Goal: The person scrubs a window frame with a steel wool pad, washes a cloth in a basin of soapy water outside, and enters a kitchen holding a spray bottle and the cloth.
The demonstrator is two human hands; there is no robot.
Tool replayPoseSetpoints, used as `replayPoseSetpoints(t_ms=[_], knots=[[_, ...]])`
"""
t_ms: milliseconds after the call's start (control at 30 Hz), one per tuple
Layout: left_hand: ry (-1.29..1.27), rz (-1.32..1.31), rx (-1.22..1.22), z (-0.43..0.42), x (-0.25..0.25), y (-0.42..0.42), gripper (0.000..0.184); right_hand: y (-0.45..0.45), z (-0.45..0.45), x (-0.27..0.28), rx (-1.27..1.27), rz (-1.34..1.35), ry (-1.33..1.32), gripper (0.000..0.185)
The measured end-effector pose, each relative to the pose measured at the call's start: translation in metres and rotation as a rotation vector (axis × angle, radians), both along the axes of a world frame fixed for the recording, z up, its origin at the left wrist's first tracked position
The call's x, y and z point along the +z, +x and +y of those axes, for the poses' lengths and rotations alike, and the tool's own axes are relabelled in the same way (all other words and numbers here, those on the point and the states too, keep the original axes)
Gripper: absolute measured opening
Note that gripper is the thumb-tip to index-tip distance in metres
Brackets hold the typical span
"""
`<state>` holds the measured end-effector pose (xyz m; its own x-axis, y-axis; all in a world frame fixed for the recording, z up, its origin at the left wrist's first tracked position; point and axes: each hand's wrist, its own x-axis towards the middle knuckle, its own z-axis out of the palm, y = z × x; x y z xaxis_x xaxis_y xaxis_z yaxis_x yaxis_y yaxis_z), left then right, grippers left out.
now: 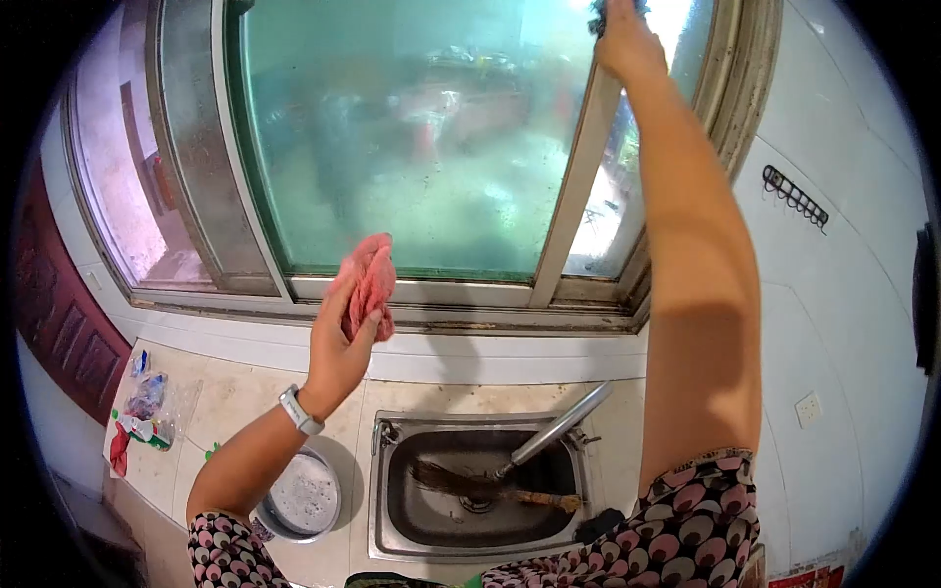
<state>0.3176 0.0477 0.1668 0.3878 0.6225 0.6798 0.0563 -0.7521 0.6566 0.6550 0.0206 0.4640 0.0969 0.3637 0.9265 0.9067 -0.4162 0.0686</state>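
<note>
My L grip is closed round a bunched pink cloth, held up by the lower sash, contact unclear; my R grip, partly cut off at the top, is closed on a dark scrubber high on the right-hand upright. Window is biggest, glass hazy. Then the worktop, the sink set in it, and L of that a basin w/ suds; smallest, a brush in the sink. Prob. mid-scrub on the upright. Next move prob. calls for firm R pressure down it, L cloth ready to wipe.
</note>
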Motion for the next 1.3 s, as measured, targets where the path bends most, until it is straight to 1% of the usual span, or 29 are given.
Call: replayPoseSetpoints(t_ms=[100, 133, 200, 233, 267, 300, 333, 367, 400, 433, 500, 533, 567, 600, 633, 667, 733, 767, 800, 867, 967, 1000, 1067, 1133, 1167, 1200, 1233, 1267, 1300], knots=[[-0.285, -0.153, -0.244, -0.010, -0.001, -0.004, 0.050, -0.015, -0.007, 0.024, 0.106, 0.100, 0.022, 0.033], [-0.287, -0.153, -0.236, -0.006, -0.004, -0.003, 0.050, -0.018, -0.009, 0.025, 0.125, 0.117, 0.021, 0.031], [-0.076, -0.107, -0.073, 0.001, -0.007, -0.002, 0.045, -0.011, -0.005, 0.021, 0.091, 0.130, 0.039, 0.031], [0.120, -0.048, 0.024, 0.004, -0.002, -0.002, 0.044, -0.008, -0.005, 0.012, 0.179, 0.144, 0.064, 0.031], [0.114, -0.055, 0.023, 0.006, 0.003, 0.000, 0.044, -0.004, -0.002, 0.002, 0.266, 0.149, 0.085, 0.031], [0.109, -0.056, 0.036, 0.006, 0.009, 0.001, 0.047, 0.001, 0.000, -0.011, 0.350, 0.157, 0.103, 0.032], [0.106, -0.057, 0.043, 0.005, 0.015, 0.004, 0.050, 0.043, 0.024, -0.025, 0.054, -0.149, 0.042, 0.048], [0.102, -0.076, 0.039, 0.003, 0.022, 0.007, 0.048, 0.003, 0.002, -0.052, 0.035, 0.023, -0.045, 0.046], [0.106, -0.080, 0.035, 0.004, 0.026, 0.011, 0.048, 0.018, 0.006, -0.086, 0.086, -0.099, 0.069, 0.044], [0.107, -0.130, 0.032, 0.007, 0.028, 0.015, 0.047, 0.024, 0.005, -0.108, 0.090, -0.096, 0.034, 0.054], [0.074, -0.201, 0.007, 0.006, 0.030, 0.019, 0.045, 0.020, -0.003, -0.152, 0.082, -0.042, -0.018, 0.055], [0.078, -0.210, 0.005, 0.001, 0.033, 0.020, 0.045, 0.000, -0.016, -0.165, 0.081, 0.128, -0.132, 0.056], [0.082, -0.220, -0.004, -0.008, 0.035, 0.020, 0.045, 0.003, -0.018, -0.185, 0.034, 0.015, -0.158, 0.056], [0.086, -0.228, -0.012, -0.015, 0.036, 0.020, 0.046, 0.002, -0.022, -0.189, 0.035, 0.006, -0.154, 0.056], [0.036, -0.262, -0.056, -0.020, 0.033, 0.021, 0.045, 0.001, -0.024, -0.192, 0.017, 0.030, -0.186, 0.056], [0.045, -0.270, -0.052, -0.021, 0.030, 0.019, 0.045, 0.002, -0.023, -0.191, 0.001, 0.051, -0.213, 0.056], [0.047, -0.228, -0.123, -0.026, 0.024, 0.017, 0.046, 0.007, -0.020, -0.167, -0.029, 0.029, -0.213, 0.056], [-0.006, -0.220, -0.185, -0.029, 0.023, 0.015, 0.047, 0.012, -0.014, -0.143, -0.029, 0.015, -0.173, 0.056], [0.004, -0.222, -0.182, -0.031, 0.024, 0.012, 0.047, 0.013, -0.007, -0.119, -0.028, 0.005, -0.130, 0.057], [0.026, -0.206, -0.219, -0.037, 0.025, 0.009, 0.047, 0.006, -0.003, -0.073, -0.085, 0.025, -0.135, 0.060], [0.020, -0.208, -0.217, -0.041, 0.025, 0.003, 0.046, 0.004, 0.007, -0.022, -0.098, 0.070, -0.081, 0.062], [0.011, -0.203, -0.224, -0.041, 0.025, 0.000, 0.046, 0.010, 0.013, -0.006, -0.050, 0.086, -0.047, 0.063], [0.061, -0.168, -0.176, -0.036, 0.025, -0.004, 0.046, 0.030, 0.029, 0.021, -0.065, 0.003, 0.036, 0.054], [0.014, -0.184, -0.180, -0.034, 0.019, -0.008, 0.046, 0.031, 0.028, 0.043, -0.067, 0.025, 0.048, 0.057], [0.024, -0.175, -0.173, -0.031, 0.016, -0.010, 0.045, 0.067, 0.042, 0.060, -0.063, -0.053, 0.060, 0.059], [0.014, -0.160, -0.166, -0.030, 0.016, -0.010, 0.045, 0.051, 0.035, 0.058, -0.053, 0.058, 0.057, 0.059], [0.002, -0.191, -0.169, -0.030, 0.017, -0.010, 0.045, 0.033, 0.026, 0.049, 0.086, 0.109, 0.124, 0.044], [-0.008, -0.220, -0.175, -0.029, 0.019, -0.010, 0.046, 0.016, 0.019, 0.034, 0.222, 0.161, 0.196, 0.034], [-0.020, -0.230, -0.170, -0.026, 0.019, -0.009, 0.045, 0.005, 0.017, 0.017, 0.224, 0.179, 0.192, 0.034]])
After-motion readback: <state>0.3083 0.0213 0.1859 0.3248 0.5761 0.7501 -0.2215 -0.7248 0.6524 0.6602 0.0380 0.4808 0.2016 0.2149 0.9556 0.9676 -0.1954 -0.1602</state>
